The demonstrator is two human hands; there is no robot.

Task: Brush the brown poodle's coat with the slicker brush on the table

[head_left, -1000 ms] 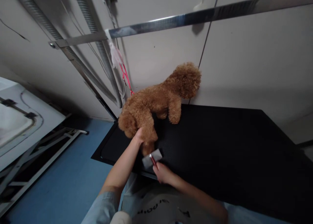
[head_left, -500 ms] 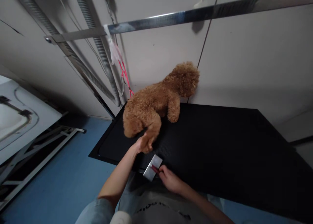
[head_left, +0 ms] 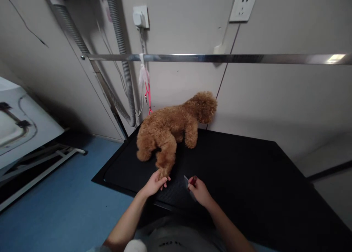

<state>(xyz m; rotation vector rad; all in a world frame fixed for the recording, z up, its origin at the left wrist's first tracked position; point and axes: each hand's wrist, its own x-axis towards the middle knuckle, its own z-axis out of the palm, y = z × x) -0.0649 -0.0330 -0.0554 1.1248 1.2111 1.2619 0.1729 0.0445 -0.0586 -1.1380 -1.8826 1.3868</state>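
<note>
A curly brown dog [head_left: 167, 123] stands on the black table [head_left: 233, 178], its head turned to the right and away from me. My left hand [head_left: 155, 184] is closed around the paw of its near hind leg, which is stretched toward me. In my right hand [head_left: 200, 192] is a slicker brush [head_left: 193, 180] with a dark red handle. The brush's flat head is seen nearly edge-on, just right of the paw and apart from it. A pink leash [head_left: 148, 96] hangs behind the dog's rump.
A metal bar [head_left: 187, 58] runs across above the dog, in front of the wall. Grey ribbed hoses [head_left: 123, 61] hang at the left. A white tub [head_left: 24, 123] on a metal frame stands far left over the blue floor [head_left: 66, 193]. Wall sockets [head_left: 243, 6] are above.
My view has tilted up. My left hand has drawn the hind paw outward with a changed grip. My right hand has turned the slicker brush from flat to edge-on.
</note>
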